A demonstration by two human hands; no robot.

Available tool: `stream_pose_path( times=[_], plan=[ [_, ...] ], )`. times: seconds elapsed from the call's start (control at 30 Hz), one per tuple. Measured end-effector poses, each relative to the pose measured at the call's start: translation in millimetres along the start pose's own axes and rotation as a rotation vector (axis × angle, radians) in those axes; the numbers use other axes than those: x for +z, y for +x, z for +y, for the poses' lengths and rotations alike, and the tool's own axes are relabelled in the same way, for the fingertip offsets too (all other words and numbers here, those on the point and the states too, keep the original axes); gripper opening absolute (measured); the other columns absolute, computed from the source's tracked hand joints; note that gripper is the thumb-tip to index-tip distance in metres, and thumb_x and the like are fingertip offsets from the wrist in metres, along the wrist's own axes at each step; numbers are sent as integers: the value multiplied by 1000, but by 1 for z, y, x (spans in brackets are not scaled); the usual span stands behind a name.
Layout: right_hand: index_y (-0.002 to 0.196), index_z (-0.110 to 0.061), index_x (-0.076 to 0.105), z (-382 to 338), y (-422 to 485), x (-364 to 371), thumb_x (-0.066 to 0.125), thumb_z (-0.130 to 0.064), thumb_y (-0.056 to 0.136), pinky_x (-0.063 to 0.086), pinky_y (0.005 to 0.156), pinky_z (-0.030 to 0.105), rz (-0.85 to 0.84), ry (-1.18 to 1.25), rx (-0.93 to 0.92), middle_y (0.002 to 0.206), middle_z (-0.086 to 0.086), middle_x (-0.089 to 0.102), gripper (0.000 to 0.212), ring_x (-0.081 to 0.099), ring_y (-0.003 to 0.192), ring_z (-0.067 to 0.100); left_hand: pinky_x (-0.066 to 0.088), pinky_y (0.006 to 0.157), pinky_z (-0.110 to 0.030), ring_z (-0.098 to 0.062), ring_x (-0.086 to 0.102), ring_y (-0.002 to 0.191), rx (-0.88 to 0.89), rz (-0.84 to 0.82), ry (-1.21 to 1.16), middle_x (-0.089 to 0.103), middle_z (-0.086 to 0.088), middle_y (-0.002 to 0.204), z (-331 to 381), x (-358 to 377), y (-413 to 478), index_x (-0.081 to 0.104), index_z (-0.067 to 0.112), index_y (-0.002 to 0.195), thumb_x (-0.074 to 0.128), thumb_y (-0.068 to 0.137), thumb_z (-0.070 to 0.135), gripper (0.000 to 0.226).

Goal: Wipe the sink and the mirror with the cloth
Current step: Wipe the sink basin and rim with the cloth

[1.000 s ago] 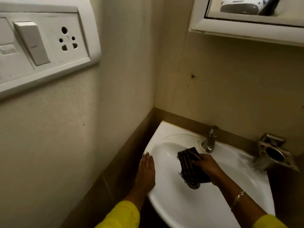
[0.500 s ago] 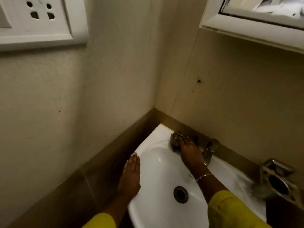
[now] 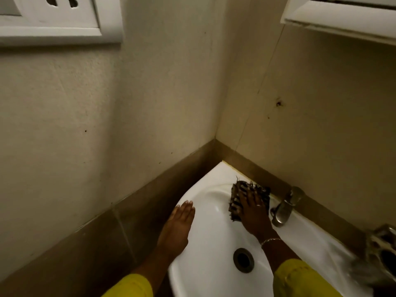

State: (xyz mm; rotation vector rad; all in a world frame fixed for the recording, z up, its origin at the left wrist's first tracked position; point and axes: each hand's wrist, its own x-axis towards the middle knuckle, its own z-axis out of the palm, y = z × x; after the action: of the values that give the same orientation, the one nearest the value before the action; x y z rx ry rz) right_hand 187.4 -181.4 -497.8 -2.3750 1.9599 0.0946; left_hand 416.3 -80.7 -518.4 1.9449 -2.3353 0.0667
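A white corner sink (image 3: 210, 239) fills the lower middle, with a dark drain (image 3: 243, 260) near its front. A dark striped cloth (image 3: 242, 190) lies spread on the sink's back slope, just left of the tap. My right hand (image 3: 254, 213) presses flat on the cloth with fingers spread. My left hand (image 3: 179, 226) rests flat on the sink's left rim, fingers straight. Only the white lower frame of the mirror (image 3: 342, 20) shows at the top right.
A metal tap (image 3: 284, 207) stands at the sink's back edge. A metal holder (image 3: 383, 254) is fixed to the wall at the right, blurred. A white socket plate (image 3: 57, 18) sits on the left wall. Brown tile skirts both walls around the sink.
My right hand went from the basin's middle up to the back left rim with the cloth, then slid slightly down and right; the cloth now lies spread flat under the palm. The view tilted downward.
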Motion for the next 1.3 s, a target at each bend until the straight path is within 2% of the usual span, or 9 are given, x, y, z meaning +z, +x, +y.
stream_pose_path(
  times=[0.07, 0.17, 0.3, 0.43, 0.6, 0.83, 1.13, 1.23, 1.3],
  plan=[
    [121, -11, 44, 6, -8, 12, 38, -45, 93, 49, 76, 65, -16, -26, 64, 112, 25, 65, 44, 62, 99, 46, 3, 110, -29, -21, 62, 106, 22, 2, 24, 66, -10, 114, 0, 1, 1, 68, 6, 107, 52, 47, 7, 62],
    [117, -3, 56, 2, -12, 7, 88, -30, 50, 41, 74, 74, -15, 24, 54, 110, 33, 62, 79, 58, 99, 55, 22, 110, -31, -21, 62, 107, 16, -24, 23, 66, -10, 116, 2, 2, 2, 67, 7, 107, 73, 36, 6, 71],
    [109, 4, 58, -3, -2, -2, 38, -51, 74, 41, 86, 68, -61, 124, 57, 108, 35, 60, 68, 57, 100, 53, 21, 104, -44, -28, 45, 126, -25, 27, -55, 49, -17, 135, 0, 2, 1, 51, 0, 126, 62, 57, -2, 70],
    [115, 5, 56, 1, -2, 8, 75, -38, 64, 42, 87, 69, -1, 39, 85, 112, 37, 58, 70, 56, 103, 54, -3, 110, -36, -19, 12, 139, -2, 68, -35, 9, -9, 148, 2, -3, 2, 24, 2, 141, 43, 76, -7, 68],
    [119, 8, 55, -2, -9, 10, 85, -12, 57, 35, 90, 70, 103, 89, 135, 117, 40, 54, 71, 51, 108, 58, 31, 98, -43, -24, 56, 115, -8, 41, 5, 60, -14, 124, 0, 7, 2, 61, 3, 116, 82, 41, 3, 78],
    [140, 4, 30, 5, 22, 1, 59, -20, 87, 16, 111, 61, 80, 144, 211, 144, 36, 25, 65, 24, 134, 50, 43, 96, -33, -21, 60, 110, 33, 50, 0, 64, -10, 119, 0, 7, 3, 66, 6, 110, 85, 33, 10, 79],
    [120, 7, 56, 8, 19, 15, 72, -15, 77, 38, 95, 66, 176, 135, 197, 124, 37, 52, 50, 50, 113, 54, 49, 88, -37, -19, 60, 110, 13, 40, 9, 64, -8, 119, -1, 7, 3, 66, 8, 110, 83, 34, 11, 77],
    [130, 7, 45, 2, 22, 6, 58, -15, 88, 23, 107, 60, 219, 190, 220, 136, 35, 41, 49, 38, 126, 50, 34, 101, -35, -21, 52, 120, -36, 35, -45, 55, -10, 131, 0, 2, 3, 58, 4, 120, 80, 47, 8, 77],
    [131, 6, 43, -3, 27, 4, 54, -14, 90, 23, 107, 60, 257, 184, 173, 138, 33, 40, 48, 36, 128, 49, 0, 111, -30, -20, 21, 140, -20, 51, -83, 16, -7, 150, 2, 1, 2, 29, 3, 140, 60, 75, 3, 72]
  ],
)
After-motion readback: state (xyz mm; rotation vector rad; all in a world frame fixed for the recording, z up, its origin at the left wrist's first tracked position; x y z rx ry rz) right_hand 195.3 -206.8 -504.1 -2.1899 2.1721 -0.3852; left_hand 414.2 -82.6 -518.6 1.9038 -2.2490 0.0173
